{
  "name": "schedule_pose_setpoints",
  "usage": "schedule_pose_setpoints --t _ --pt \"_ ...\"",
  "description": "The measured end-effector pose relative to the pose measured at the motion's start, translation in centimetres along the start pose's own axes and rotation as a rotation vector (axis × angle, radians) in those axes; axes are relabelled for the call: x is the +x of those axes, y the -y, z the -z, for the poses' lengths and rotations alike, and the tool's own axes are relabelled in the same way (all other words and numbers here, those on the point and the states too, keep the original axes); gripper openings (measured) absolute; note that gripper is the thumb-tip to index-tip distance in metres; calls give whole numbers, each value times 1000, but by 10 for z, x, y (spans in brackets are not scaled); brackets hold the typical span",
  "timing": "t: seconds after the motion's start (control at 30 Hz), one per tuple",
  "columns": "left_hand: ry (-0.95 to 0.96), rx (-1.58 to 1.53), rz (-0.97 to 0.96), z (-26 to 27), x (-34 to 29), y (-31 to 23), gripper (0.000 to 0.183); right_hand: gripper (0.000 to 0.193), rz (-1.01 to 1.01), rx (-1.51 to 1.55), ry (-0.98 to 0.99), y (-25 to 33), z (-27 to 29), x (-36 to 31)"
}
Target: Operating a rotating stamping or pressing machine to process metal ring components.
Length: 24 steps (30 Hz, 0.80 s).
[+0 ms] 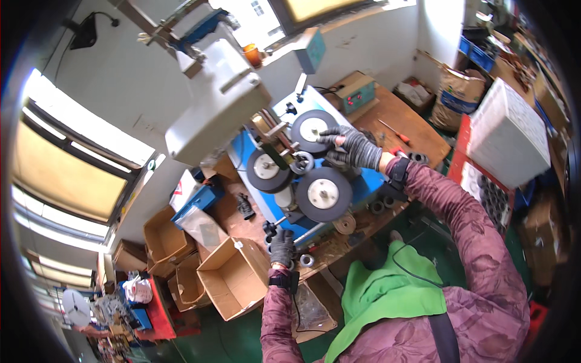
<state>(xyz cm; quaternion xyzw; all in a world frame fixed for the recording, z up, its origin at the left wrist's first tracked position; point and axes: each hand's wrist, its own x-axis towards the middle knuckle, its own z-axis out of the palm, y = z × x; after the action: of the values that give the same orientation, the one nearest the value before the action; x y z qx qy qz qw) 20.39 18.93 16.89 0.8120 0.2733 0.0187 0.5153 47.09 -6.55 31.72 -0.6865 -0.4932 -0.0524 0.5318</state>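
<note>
A blue-topped bench machine carries three black wheels with white hubs: an upper wheel (297, 134), a left wheel (255, 175) and a lower wheel (307, 198). Between them sits a small grey ring (302, 162) below the machine's metal head. My right hand (358, 149), in a grey striped glove, reaches over the upper wheel with its fingers apart, fingertips close to the hub. Down at the table's front left, my left hand (282, 248), also gloved, has its fingers bent beside a black knob (269, 228); what they hold is hidden. A loose grey ring (307, 260) lies beside it.
Open cardboard boxes (236, 281) stand left of the table. A control box (356, 92) and a screwdriver (394, 131) lie at its far right. More grey rings (377, 207) rest near the front edge. A white crate (509, 136) stands to the right.
</note>
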Motion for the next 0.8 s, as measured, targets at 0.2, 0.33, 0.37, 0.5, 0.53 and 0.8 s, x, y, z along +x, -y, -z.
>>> schedule_pose_setpoints --t 0.2,0.33,0.37,0.5,0.53,0.8 --pt "-458 483 -546 -15 -13 9 8 25 -225 -407 -61 24 71 -93" --pt "-486 449 -553 -15 -11 12 11 17 -380 -548 -240 55 105 -138" --pt "-491 508 -557 -15 -12 11 11 17 -351 -553 -254 62 110 -145" --pt "-569 452 -623 -17 -15 7 10 16 -310 -551 -238 83 112 -147" --pt "-570 464 -596 -17 -16 7 12 16 -267 -579 -226 88 108 -139" --pt "-350 188 -543 16 -43 -25 34 17 65 -178 -315 158 79 34"
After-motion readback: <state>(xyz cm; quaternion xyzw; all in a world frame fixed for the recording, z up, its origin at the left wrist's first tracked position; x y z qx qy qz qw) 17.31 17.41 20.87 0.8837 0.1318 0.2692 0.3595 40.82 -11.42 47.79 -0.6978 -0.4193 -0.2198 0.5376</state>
